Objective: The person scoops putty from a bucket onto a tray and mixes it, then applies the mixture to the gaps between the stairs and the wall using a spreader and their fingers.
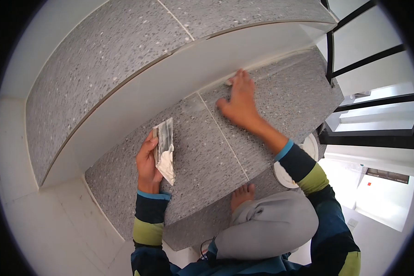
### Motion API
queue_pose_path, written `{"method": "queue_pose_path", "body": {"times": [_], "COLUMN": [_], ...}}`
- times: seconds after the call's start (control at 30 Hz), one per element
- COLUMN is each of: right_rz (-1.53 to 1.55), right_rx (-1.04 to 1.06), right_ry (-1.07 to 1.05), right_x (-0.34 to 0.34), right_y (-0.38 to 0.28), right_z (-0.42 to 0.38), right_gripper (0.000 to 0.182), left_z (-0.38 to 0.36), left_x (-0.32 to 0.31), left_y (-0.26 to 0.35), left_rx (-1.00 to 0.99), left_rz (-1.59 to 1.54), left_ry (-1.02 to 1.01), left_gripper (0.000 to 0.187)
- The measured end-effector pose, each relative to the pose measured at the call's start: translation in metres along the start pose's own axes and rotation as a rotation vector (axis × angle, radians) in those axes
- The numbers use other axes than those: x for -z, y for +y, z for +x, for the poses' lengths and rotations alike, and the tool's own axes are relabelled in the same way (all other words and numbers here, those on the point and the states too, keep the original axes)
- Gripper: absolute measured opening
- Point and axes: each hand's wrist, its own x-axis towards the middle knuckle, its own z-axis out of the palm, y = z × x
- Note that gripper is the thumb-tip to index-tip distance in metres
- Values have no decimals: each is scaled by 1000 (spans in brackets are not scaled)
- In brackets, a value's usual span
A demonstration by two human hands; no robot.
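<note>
My left hand is wrapped round the edge of a flat trowel-like board, which carries a lump of white paste on its lower part. My right hand reaches to the back of the grey speckled stair tread, at the joint where the tread meets the pale riser. Its fingertips are at a small pale item, too small to name, and its thumb is stretched apart. A smear of white residue lies on the tread left of this hand.
A higher speckled step curves above the riser. Black metal railing bars stand at the right. A round white container is partly hidden under my right forearm. My bare foot and bent knee are at the lower step.
</note>
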Motion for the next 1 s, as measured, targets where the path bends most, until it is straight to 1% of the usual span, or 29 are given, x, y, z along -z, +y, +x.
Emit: {"method": "queue_pose_path", "body": {"times": [0.07, 0.1, 0.13, 0.17, 0.23, 0.27, 0.3, 0.33, 0.37, 0.4, 0.43, 0.47, 0.5, 0.53, 0.57, 0.63, 0.7, 0.73, 0.77, 0.83, 0.87, 0.93, 0.97, 1.0], "right_rz": [12, 29, 44, 43, 357, 359, 395, 433, 439, 482, 527, 536, 510, 480, 488, 334, 289, 240, 240, 347, 349, 237, 238, 129], "right_rx": [49, 93, 136, 139, 279, 287, 364, 445, 463, 535, 608, 624, 715, 803, 808, 852, 835, 811, 815, 722, 718, 764, 767, 803], "right_ry": [-11, -79, -146, -147, -353, -355, -299, -247, -258, -206, -154, -168, -213, -250, -252, -271, -298, -320, -323, -248, -251, -299, -302, -274], "right_x": [-10, -13, -13, -9, 1, 8, 18, 27, 36, 45, 51, 56, 60, 62, 62, 63, 71, 75, 77, 81, 80, 76, 79, 86], "right_y": [-33, -48, -57, -61, -70, -73, -73, -72, -71, -69, -68, -70, -71, -71, -66, -53, -45, -45, -50, -68, -68, -68, -65, -59], "right_z": [-14, -20, -26, -31, -36, -39, -43, -47, -50, -53, -55, -59, -63, -66, -68, -71, -68, -67, -66, -66, -67, -65, -63, -59], "right_gripper": [72, 78, 84, 84, 83, 83, 83, 82, 82, 81, 80, 80, 82, 84, 84, 87, 84, 82, 82, 75, 75, 68, 68, 67], "left_z": [0, -1, -2, -2, -1, -1, -2, -3, -4, -3, -3, -5, -7, -9, -9, -12, -12, -11, -11, -10, -13, -14, -14, -13], "left_x": [-1, -8, -20, -30, -39, -40, -40, -37, -32, -11, -18, -29, -40, -40, -38, -30, -23, -27, -29, -30, -28, -35, -36, -32], "left_y": [1, 1, 2, 2, 3, 5, 6, 7, 7, 5, 1, -4, -8, -13, -18, -17, -9, -9, -13, -22, -25, -19, -16, -14], "left_rx": [-7, -12, -22, -30, -43, -56, -67, -33, -3, 58, 91, 105, 124, 115, 145, 171, 210, 163, 160, 177, 199, 178, 145, 160], "left_rz": [5, 4, 107, 210, 200, 191, 191, 141, 91, -82, -123, -89, -55, -54, -66, -76, -205, -54, -57, 31, -3, 22, 44, 0], "left_ry": [-32, -28, 86, 199, 240, 283, 289, 252, 217, -10, 1, 54, 110, 119, 132, 149, -25, 38, 40, 53, 30, 57, 82, 88], "left_gripper": [44, 44, 38, 32, 33, 35, 35, 34, 34, 41, 40, 33, 28, 28, 28, 28, 28, 32, 32, 32, 32, 32, 32, 32]}}
